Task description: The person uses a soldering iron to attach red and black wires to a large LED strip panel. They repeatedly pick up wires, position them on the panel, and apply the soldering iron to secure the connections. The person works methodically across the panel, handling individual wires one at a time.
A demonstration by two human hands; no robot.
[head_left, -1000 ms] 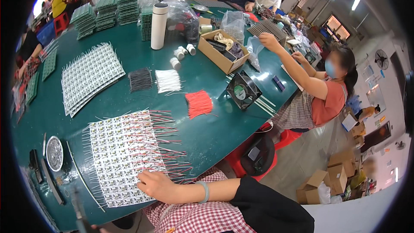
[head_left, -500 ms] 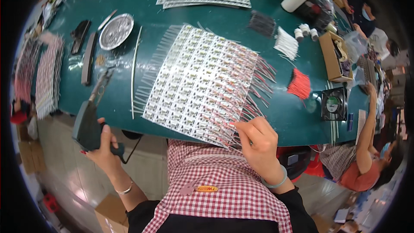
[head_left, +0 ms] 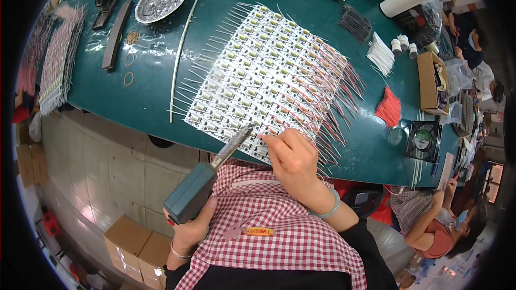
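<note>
In my left hand (head_left: 196,225) is a dark green soldering gun (head_left: 191,193), the fingers wrapped round its handle. Its metal tip points up and right and meets the near part of a white circuit board panel (head_left: 242,83), or hovers just over it. My right hand (head_left: 295,161) is pinched close beside that tip, on what looks like a thin wire; the fingers mostly hide it. Rows of small components cover the panel. Red and dark wires (head_left: 344,88) stick out along its right side, pale wires (head_left: 196,70) along its left.
Left of the panel lie a white rod (head_left: 183,56), a foil dish (head_left: 161,1), a dark bar (head_left: 116,36) and rubber bands (head_left: 128,79). Rightward are bundles of black (head_left: 355,23), white (head_left: 381,55) and red wires (head_left: 388,107), and a fan (head_left: 423,139). A co-worker (head_left: 432,225) sits at the right.
My left hand has brought the soldering gun rightward from beside the table to the panel. My right hand has moved left and slightly up, away from the wire fringe. The view has shifted.
</note>
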